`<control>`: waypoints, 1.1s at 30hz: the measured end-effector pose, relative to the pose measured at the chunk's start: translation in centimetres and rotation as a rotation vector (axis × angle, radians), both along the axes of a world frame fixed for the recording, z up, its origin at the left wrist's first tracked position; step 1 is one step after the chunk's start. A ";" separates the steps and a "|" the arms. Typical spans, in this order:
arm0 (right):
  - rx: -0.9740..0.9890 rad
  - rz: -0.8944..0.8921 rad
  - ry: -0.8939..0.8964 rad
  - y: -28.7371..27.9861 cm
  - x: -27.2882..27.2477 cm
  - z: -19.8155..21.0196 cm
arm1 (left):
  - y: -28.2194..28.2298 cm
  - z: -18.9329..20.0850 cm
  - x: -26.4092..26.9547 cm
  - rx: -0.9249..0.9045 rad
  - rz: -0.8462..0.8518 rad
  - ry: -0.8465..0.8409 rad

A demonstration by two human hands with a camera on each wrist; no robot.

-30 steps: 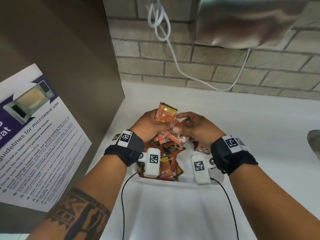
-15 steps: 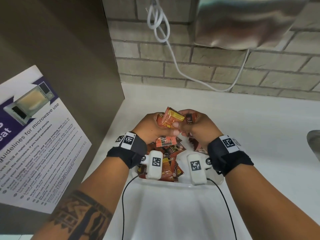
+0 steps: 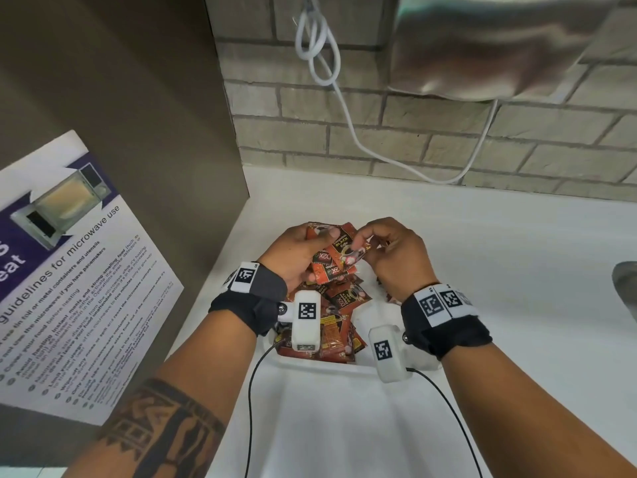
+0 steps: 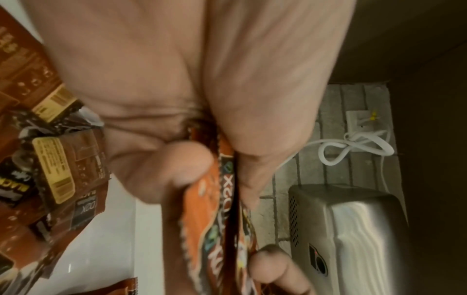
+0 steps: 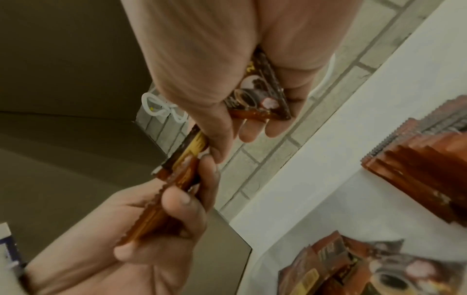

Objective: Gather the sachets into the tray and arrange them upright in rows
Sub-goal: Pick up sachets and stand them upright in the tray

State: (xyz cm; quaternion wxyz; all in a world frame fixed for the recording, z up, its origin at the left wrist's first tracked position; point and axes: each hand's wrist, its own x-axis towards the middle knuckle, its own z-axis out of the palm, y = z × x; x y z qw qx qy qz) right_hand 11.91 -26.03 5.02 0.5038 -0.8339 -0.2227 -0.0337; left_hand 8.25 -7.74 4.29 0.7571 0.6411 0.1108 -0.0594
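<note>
Head view, left hand (image 3: 296,251) and right hand (image 3: 393,251) pinching sachets (image 3: 336,260) above tray (image 3: 344,369), dryer (image 3: 482,46) overhead.

**A white desk in a brick-walled corner**

A white desk (image 3: 482,270) runs back to a wall of pale grey brick (image 3: 431,139). A brushed-metal appliance (image 3: 499,46) hangs on the brick, and a white cable (image 3: 344,108) droops in a knotted loop beside it. On the left stands a flat brown panel (image 3: 138,98), bearing a poster (image 3: 69,270) of microwave guidelines. The light is soft and even.
</note>
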 end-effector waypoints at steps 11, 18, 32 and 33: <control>0.170 0.218 0.602 -0.8 0.5 1.3 | -0.4 0.3 0.3 0.238 -0.044 -0.149; 0.263 0.067 0.576 -0.9 0.9 1.1 | 0.0 -0.2 0.0 0.233 -0.125 -0.094; 0.097 0.117 0.432 -1.7 1.1 1.5 | 0.7 1.1 0.3 0.401 -0.031 -0.159; 0.081 0.140 0.461 -1.8 1.0 1.5 | 0.9 1.1 0.3 0.372 0.015 -0.166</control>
